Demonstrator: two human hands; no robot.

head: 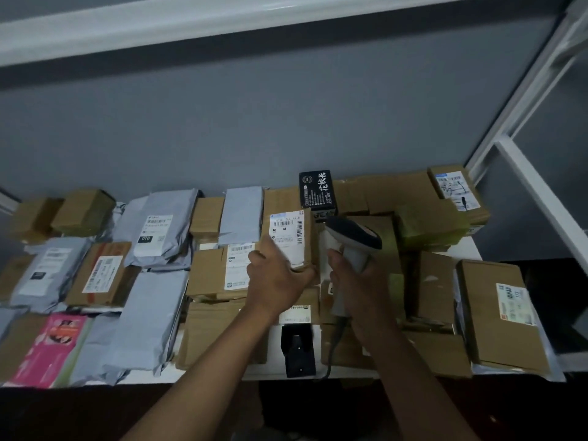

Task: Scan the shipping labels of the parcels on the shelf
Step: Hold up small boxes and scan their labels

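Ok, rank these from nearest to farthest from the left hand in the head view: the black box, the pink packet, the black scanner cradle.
From the left hand:
1. Black scanner cradle, just below, at the shelf's front edge.
2. Black box, up and right, at the back.
3. Pink packet, far left front corner.

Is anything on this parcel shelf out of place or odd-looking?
Mostly one thing: a black box with white lettering stands upright among flat brown cartons and grey mailers at the back. The parcels lie loosely overlapped, but nothing looks spilled or torn.
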